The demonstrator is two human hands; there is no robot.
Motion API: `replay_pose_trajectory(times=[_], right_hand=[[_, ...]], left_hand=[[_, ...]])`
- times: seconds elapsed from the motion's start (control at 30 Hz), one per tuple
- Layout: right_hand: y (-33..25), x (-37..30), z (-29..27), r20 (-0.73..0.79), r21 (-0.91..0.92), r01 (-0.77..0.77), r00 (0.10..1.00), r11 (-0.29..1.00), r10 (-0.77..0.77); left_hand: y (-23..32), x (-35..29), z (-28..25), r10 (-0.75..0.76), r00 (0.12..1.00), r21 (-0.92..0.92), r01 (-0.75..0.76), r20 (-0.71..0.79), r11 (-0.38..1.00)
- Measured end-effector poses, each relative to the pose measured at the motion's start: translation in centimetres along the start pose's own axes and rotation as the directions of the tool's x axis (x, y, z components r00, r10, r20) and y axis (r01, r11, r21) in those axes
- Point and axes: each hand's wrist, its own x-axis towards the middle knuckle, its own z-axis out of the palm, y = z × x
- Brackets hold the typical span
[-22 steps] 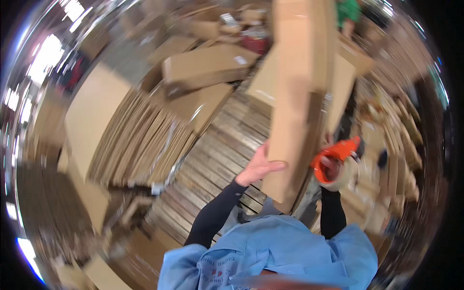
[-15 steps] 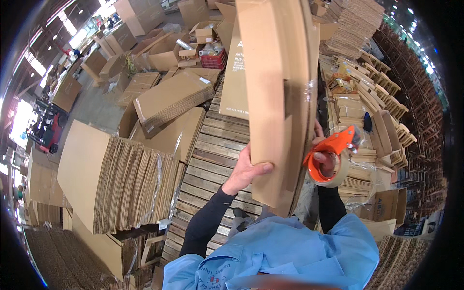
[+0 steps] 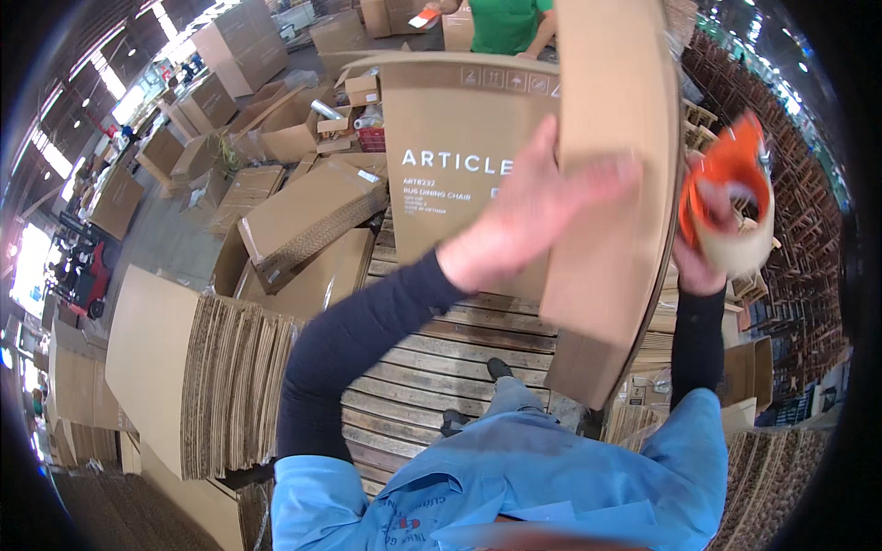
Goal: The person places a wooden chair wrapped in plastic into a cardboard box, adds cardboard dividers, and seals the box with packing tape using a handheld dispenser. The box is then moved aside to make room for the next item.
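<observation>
The flattened cardboard box [image 3: 611, 184] stands nearly upright in front of me, its lower corner hanging over the wooden pallet [image 3: 432, 367]. My left hand [image 3: 533, 216] lies flat and open against the face of it, fingers spread toward its far edge, pressing rather than gripping. My right hand [image 3: 703, 248] sits just beyond the box's right edge, fingers curled shut through the orange tape dispenser [image 3: 730, 197]; the roll of tape sits low in it, close against my knuckles. Whether the dispenser touches the cardboard I cannot tell.

Behind my left hand stands a larger upright carton [image 3: 450, 165] with white printing. Past that, beyond my fingertips, a person in a green shirt [image 3: 505, 23] is partly in view. Below and left of my left forearm a stack of folded cardboard sheets [image 3: 211, 386] stands on edge, with more flattened boxes [image 3: 308, 220] lying beyond it.
</observation>
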Motion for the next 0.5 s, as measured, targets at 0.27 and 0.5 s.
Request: replay_pose_trajectory(times=[0.27, 0.5], right_hand=[[4.1, 14.3, 0.8, 0.404, -0.040, -0.268, 0.877, 0.963, 0.261], [16.7, 18.9, -5.4, 0.078, 0.094, -0.687, 0.727, 0.721, 0.682]], left_hand=[[3.2, 9.4, -7.2, -0.328, 0.945, -0.201, 0.320, -0.010, 0.926], [-7.7, 9.8, -15.4, -0.595, 0.802, -0.394, 0.531, -0.054, 0.750]])
